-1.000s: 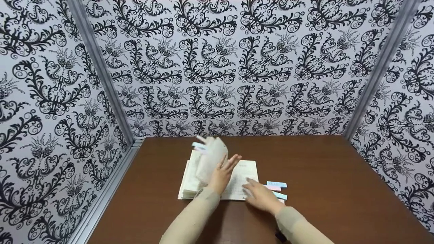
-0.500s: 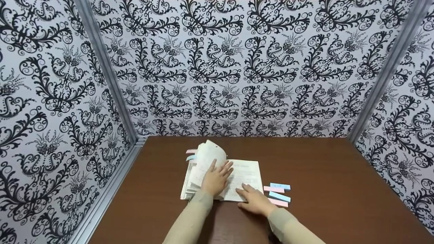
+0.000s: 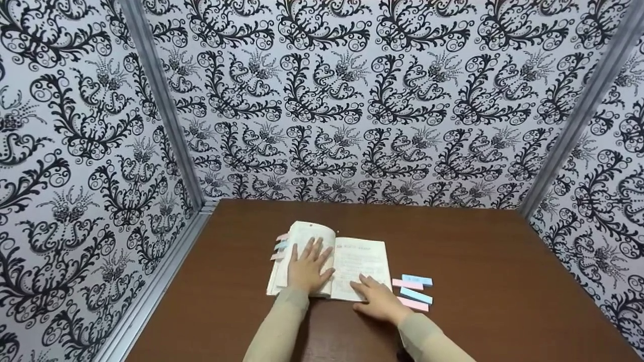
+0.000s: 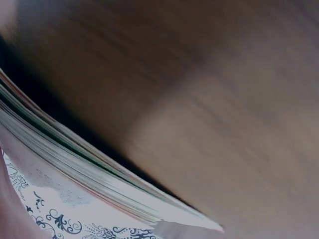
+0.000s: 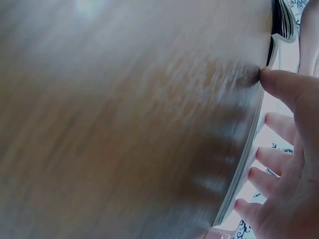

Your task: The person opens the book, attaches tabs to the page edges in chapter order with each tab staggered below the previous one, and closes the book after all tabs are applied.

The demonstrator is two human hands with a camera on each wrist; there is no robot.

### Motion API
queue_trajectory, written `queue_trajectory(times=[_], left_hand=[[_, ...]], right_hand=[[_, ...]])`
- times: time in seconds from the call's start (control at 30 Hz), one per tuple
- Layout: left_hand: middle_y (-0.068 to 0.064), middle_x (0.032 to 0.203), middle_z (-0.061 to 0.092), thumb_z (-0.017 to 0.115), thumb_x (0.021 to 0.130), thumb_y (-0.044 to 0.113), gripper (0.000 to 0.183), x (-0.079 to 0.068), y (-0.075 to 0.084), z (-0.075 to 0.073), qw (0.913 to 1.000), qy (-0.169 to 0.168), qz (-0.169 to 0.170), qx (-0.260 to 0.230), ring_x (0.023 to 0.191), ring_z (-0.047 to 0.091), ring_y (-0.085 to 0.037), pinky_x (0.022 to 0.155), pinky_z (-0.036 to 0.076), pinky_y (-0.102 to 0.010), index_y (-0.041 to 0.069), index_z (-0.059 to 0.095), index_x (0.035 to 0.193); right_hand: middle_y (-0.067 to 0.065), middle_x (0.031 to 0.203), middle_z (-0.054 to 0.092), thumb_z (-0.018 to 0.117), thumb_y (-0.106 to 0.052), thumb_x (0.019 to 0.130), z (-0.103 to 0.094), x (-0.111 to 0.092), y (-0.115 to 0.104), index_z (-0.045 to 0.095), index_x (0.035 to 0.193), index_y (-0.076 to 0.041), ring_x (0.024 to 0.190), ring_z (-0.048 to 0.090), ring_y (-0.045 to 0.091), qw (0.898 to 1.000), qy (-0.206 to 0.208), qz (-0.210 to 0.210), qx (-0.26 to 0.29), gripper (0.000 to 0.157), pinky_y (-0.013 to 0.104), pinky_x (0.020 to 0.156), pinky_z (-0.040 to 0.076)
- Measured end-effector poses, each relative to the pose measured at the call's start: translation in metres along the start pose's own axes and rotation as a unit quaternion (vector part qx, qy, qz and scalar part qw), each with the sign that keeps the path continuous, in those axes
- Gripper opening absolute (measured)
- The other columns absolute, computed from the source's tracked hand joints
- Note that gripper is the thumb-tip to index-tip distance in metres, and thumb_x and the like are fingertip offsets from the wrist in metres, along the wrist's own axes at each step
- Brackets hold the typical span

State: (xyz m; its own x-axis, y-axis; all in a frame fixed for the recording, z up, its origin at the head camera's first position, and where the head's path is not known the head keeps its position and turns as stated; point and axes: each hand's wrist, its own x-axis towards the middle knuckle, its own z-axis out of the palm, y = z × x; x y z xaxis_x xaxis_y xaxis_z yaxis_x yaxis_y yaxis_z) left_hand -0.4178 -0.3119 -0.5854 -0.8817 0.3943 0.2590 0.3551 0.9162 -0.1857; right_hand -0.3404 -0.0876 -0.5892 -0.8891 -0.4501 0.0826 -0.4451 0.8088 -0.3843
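While my left hand (image 3: pixel 305 269) is pressing the open book (image 3: pixel 362 261) flat, fingers spread, my right hand (image 3: pixel 380 300) is resting fingers apart on its near corner; sticky tabs (image 3: pixel 413 291) are lying just right of the book, so I judge steady pressure best.

Both hands (image 3: pixel 306 266) flat, fingers (image 3: pixel 313 250) spread
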Motion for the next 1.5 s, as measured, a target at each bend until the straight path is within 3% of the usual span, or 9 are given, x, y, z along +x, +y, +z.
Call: queue_trajectory(times=[0.23,0.43,0.63,0.83,1.0,1.13,1.23,1.37,1.5], left_hand=[[0.001,0.162,0.014,0.027,0.092,0.072,0.071,-0.006,-0.006,0.01,0.9936,-0.028,-0.055,-0.095,0.148,0.007,-0.023,0.114,0.01,-0.059,0.037,0.026,0.153],[-0.002,0.161,0.015,0.025,0.088,0.078,0.079,-0.007,-0.014,0.026,0.9783,-0.038,-0.095,-0.181,0.147,0.008,-0.029,0.112,0.008,-0.063,0.035,0.025,0.154],[-0.005,0.161,0.014,0.025,0.085,0.081,0.084,-0.006,-0.02,0.035,0.961,-0.07,-0.117,-0.241,0.147,0.006,-0.034,0.11,0.004,-0.066,0.033,0.025,0.154],[-0.006,0.162,0.011,0.028,0.088,0.077,0.081,-0.007,-0.027,0.031,0.9447,-0.113,-0.129,-0.28,0.147,0.002,-0.034,0.11,-0.004,-0.065,0.031,0.024,0.155],[-0.009,0.162,0.011,0.03,0.097,0.062,0.069,-0.01,-0.029,0.011,0.9322,-0.15,-0.129,-0.303,0.147,0.001,-0.035,0.111,-0.006,-0.063,0.026,0.023,0.155],[-0.011,0.161,0.011,0.029,0.101,0.053,0.063,-0.012,-0.025,-0.004,0.9285,-0.163,-0.122,-0.311,0.147,0.0,-0.036,0.111,-0.005,-0.063,0.022,0.024,0.155],[-0.01,0.162,0.01,0.029,0.101,0.053,0.063,-0.012,-0.022,-0.006,0.9278,-0.167,-0.127,-0.308,0.147,0.0,-0.035,0.111,-0.005,-0.063,0.023,0.023,0.155],[-0.009,0.162,0.007,0.027,0.1,0.056,0.064,-0.01,-0.021,0.003,0.9263,-0.179,-0.133,-0.303,0.147,-0.004,-0.034,0.111,-0.008,-0.061,0.025,0.021,0.156],[-0.008,0.162,0.008,0.027,0.098,0.059,0.066,-0.006,-0.019,0.02,0.9288,-0.171,-0.131,-0.302,0.147,-0.004,-0.033,0.11,-0.009,-0.062,0.026,0.022,0.156]], right_hand=[[0.025,0.148,0.036,0.064,-0.039,0.092,0.0,0.002,0.0,0.05,0.141,-0.007,0.136,0.031,0.046,1.0,-0.012,0.009,0.011,0.06,0.065,0.106,0.026],[0.025,0.148,0.037,0.063,-0.037,0.092,0.002,0.005,-0.001,0.05,0.141,-0.007,0.136,0.031,0.046,1.0,-0.005,0.0,0.006,0.059,0.064,0.106,0.027],[0.026,0.148,0.037,0.064,-0.036,0.092,0.002,0.006,-0.002,0.05,0.141,-0.007,0.135,0.032,0.047,1.0,-0.001,-0.007,0.001,0.059,0.065,0.105,0.028],[0.025,0.149,0.036,0.063,-0.037,0.092,0.003,0.009,-0.003,0.049,0.142,-0.008,0.136,0.031,0.046,1.0,-0.006,-0.007,0.008,0.06,0.064,0.106,0.027],[0.024,0.149,0.036,0.064,-0.038,0.092,0.0,0.009,-0.004,0.049,0.142,-0.009,0.137,0.031,0.046,1.0,-0.014,0.003,0.016,0.06,0.064,0.106,0.026],[0.024,0.147,0.039,0.066,-0.036,0.09,-0.005,0.012,-0.004,0.052,0.14,-0.008,0.134,0.035,0.045,1.0,-0.013,0.015,0.008,0.058,0.062,0.105,0.03],[0.023,0.142,0.045,0.067,-0.035,0.089,-0.009,0.016,-0.004,0.057,0.134,-0.008,0.129,0.043,0.044,1.0,-0.004,0.011,-0.008,0.054,0.058,0.102,0.036],[0.018,0.127,0.056,0.067,-0.033,0.088,-0.011,0.022,-0.004,0.064,0.123,-0.008,0.115,0.054,0.038,1.0,0.013,-0.001,-0.026,0.043,0.054,0.094,0.045],[0.014,0.114,0.058,0.069,-0.03,0.085,-0.011,0.029,-0.004,0.067,0.115,-0.008,0.103,0.057,0.036,0.999,0.038,-0.005,-0.034,0.037,0.054,0.083,0.049]])
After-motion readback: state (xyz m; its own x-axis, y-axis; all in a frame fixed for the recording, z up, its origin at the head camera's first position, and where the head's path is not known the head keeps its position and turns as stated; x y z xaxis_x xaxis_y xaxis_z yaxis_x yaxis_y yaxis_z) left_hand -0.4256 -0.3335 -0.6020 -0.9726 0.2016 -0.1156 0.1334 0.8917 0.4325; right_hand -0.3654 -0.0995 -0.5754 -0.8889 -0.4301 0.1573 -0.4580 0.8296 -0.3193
